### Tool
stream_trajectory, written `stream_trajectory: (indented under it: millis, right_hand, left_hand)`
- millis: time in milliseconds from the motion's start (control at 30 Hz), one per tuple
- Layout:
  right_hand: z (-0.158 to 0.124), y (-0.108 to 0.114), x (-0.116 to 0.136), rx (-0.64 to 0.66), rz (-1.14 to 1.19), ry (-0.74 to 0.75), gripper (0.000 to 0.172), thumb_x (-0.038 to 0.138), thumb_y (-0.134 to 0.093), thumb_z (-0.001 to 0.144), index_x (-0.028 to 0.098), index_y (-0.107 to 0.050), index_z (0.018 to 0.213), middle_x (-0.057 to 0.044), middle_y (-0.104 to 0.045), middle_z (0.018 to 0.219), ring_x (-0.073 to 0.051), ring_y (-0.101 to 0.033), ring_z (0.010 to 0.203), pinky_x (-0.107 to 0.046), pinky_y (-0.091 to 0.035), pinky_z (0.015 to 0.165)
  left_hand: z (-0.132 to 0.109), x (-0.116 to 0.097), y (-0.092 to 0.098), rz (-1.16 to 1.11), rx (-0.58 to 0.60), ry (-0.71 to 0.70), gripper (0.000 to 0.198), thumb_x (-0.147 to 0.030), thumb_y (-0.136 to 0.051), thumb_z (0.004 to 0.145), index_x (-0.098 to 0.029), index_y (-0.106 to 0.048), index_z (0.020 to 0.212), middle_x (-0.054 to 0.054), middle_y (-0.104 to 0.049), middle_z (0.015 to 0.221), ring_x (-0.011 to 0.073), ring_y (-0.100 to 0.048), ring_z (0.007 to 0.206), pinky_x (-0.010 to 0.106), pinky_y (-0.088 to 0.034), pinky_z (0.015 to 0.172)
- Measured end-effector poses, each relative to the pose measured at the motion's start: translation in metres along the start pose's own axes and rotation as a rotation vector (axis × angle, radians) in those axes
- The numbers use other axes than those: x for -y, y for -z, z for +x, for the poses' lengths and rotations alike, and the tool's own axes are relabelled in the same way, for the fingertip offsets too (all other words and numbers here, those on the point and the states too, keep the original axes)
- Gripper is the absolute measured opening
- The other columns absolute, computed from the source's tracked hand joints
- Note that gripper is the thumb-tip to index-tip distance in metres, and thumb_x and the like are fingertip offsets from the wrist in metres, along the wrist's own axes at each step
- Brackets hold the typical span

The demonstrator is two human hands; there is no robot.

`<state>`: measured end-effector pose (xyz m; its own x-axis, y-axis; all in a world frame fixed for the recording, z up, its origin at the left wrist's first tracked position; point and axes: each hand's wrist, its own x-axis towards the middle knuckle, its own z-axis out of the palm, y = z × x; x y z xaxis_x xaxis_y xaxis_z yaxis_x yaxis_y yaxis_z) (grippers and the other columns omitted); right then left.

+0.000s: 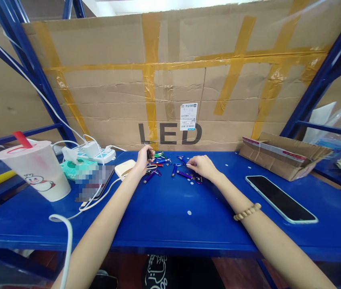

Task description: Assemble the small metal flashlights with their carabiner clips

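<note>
Anodised-looking metal: a scatter of small coloured keychain pieces (164,162) lies at the back middle of the blue counter (170,224), close under the cardboard wall (113,100).

Left hand (142,161) holds one small dark piece (149,154) just above the scatter, fingers pinched shut on it. Right hand (203,166) sits low on the scatter's right side, fingers curled by a purple piece (183,174) — can't tell if it's gripped or only touched.

Risks, my read:
- The pinch is on a tiny smooth part, so a slip would drop it back among lookalikes.
- The bodies look round. A nudge from the right hand could roll them toward the phone (280,198) or off the front edge.
- A white cable (98,200) runs just beside the left forearm — snagging it could tug the power strip (98,154) or knock the cup (39,170).
</note>
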<state>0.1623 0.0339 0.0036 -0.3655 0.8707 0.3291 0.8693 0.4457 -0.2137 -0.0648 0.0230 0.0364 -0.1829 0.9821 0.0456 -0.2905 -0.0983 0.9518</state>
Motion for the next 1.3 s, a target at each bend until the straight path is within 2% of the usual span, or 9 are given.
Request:
stream_trajectory:
  millis: [167, 267, 367, 533, 733, 867, 967, 1100, 1300]
  right_hand:
    - [0.004, 0.013, -0.005, -0.240, 0.672, -0.269, 0.021, 0.034, -0.061, 0.074, 0.015, -0.069, 0.077, -0.007, -0.071, 0.077, -0.017, -0.066, 0.071, -0.025, -0.049, 0.065]
    - [0.004, 0.022, 0.000, -0.258, 0.977, -0.369, 0.025, 0.037, -0.066, 0.070, 0.014, -0.069, 0.079, -0.007, -0.071, 0.079, -0.014, -0.066, 0.067, -0.022, -0.051, 0.060]
    - [0.003, 0.029, 0.007, -0.247, 1.138, -0.376, 0.025, 0.038, -0.069, 0.067, 0.014, -0.068, 0.075, -0.007, -0.070, 0.080, -0.013, -0.067, 0.067, -0.020, -0.053, 0.061]
    - [0.000, 0.034, 0.015, -0.171, 1.220, -0.337, 0.029, 0.040, -0.071, 0.066, 0.013, -0.066, 0.076, -0.009, -0.070, 0.085, -0.016, -0.068, 0.073, -0.022, -0.054, 0.064]
    - [0.000, 0.030, 0.021, -0.093, 1.324, -0.277, 0.022, 0.035, -0.066, 0.073, 0.014, -0.064, 0.081, -0.009, -0.070, 0.088, -0.016, -0.068, 0.082, -0.023, -0.055, 0.072]
    - [0.000, 0.028, 0.026, -0.013, 1.377, -0.216, 0.018, 0.031, -0.065, 0.075, 0.015, -0.063, 0.083, -0.008, -0.070, 0.091, -0.016, -0.067, 0.084, -0.025, -0.055, 0.077]
    - [-0.001, 0.032, 0.026, -0.014, 1.382, -0.191, 0.023, 0.028, -0.063, 0.077, 0.016, -0.061, 0.096, -0.008, -0.071, 0.091, -0.016, -0.067, 0.087, -0.027, -0.054, 0.078]
    - [-0.004, 0.038, 0.026, -0.014, 1.355, -0.142, 0.036, 0.028, -0.062, 0.078, 0.018, -0.056, 0.112, -0.008, -0.070, 0.095, -0.017, -0.065, 0.091, -0.029, -0.054, 0.081]
    - [-0.006, 0.033, 0.035, 0.063, 1.349, -0.112, 0.040, 0.028, -0.067, 0.073, 0.017, -0.058, 0.110, -0.009, -0.070, 0.095, -0.017, -0.067, 0.086, -0.032, -0.054, 0.081]
  left_hand:
    - [0.000, 0.000, 0.000, -0.005, -0.001, -0.004, 0.011, -0.026, -0.048, 0.057, -0.017, -0.043, 0.055, -0.002, -0.047, 0.050, 0.0075, -0.039, 0.045, 0.019, -0.030, 0.039]
    - [0.001, 0.002, 0.000, 0.001, 0.018, -0.010, 0.011, -0.026, -0.050, 0.056, -0.016, -0.043, 0.054, -0.002, -0.047, 0.051, 0.0074, -0.039, 0.045, 0.019, -0.030, 0.040]
    - [0.001, 0.006, 0.000, 0.035, 0.051, -0.014, 0.012, -0.026, -0.051, 0.056, -0.016, -0.045, 0.055, -0.002, -0.047, 0.053, 0.0072, -0.039, 0.046, 0.019, -0.031, 0.041]
    - [-0.001, 0.013, -0.005, 0.171, 0.149, -0.021, 0.014, -0.024, -0.057, 0.057, -0.015, -0.046, 0.058, -0.002, -0.048, 0.056, 0.0076, -0.044, 0.050, 0.019, -0.033, 0.044]
    - [-0.021, 0.022, -0.022, 0.289, 0.469, -0.050, 0.036, -0.034, -0.068, 0.064, -0.018, -0.035, 0.068, 0.004, -0.061, 0.078, 0.0127, -0.060, 0.067, 0.020, -0.038, 0.052]
    - [-0.033, 0.027, -0.031, 0.287, 0.584, -0.039, 0.041, -0.042, -0.064, 0.069, -0.019, -0.030, 0.068, 0.005, -0.063, 0.079, 0.0155, -0.064, 0.067, 0.022, -0.039, 0.053]
    - [-0.033, 0.027, -0.031, 0.226, 0.611, -0.060, 0.044, -0.042, -0.065, 0.069, -0.019, -0.027, 0.067, 0.004, -0.063, 0.075, 0.0127, -0.061, 0.057, 0.022, -0.036, 0.050]
    - [-0.026, 0.026, -0.026, 0.167, 0.547, -0.096, 0.046, -0.035, -0.069, 0.066, -0.019, -0.026, 0.066, -0.001, -0.060, 0.069, 0.0055, -0.051, 0.047, 0.020, -0.033, 0.048]
    - [-0.029, 0.026, -0.026, 0.279, 0.625, -0.022, 0.036, -0.035, -0.069, 0.065, -0.017, -0.038, 0.067, 0.002, -0.061, 0.072, 0.0130, -0.061, 0.064, 0.022, -0.036, 0.052]
